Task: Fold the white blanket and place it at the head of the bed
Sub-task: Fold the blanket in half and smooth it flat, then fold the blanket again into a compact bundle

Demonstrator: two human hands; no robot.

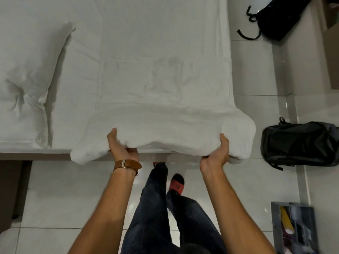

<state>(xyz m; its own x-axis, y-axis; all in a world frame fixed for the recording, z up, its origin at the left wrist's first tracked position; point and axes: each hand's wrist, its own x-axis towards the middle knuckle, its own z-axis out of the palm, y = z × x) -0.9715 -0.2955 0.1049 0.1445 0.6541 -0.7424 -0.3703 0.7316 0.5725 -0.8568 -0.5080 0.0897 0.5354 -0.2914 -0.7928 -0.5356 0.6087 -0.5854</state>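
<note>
The white blanket (165, 99) lies folded into a thick, wrinkled stack on the bed (77, 74), and its near edge hangs over the bed's near side. My left hand (121, 149) grips that near edge from below, thumb on top, a brown watch strap on the wrist. My right hand (218, 154) grips the same edge further right, near the blanket's bulging right corner. A white pillow (27, 85) rests at the left end of the bed, apart from the blanket.
A black backpack (299, 143) sits on the white tiled floor right of the bed, another black bag (278, 17) at the top right. A grey box of items (295, 228) stands at the lower right. My legs and a red slipper (177, 184) are below.
</note>
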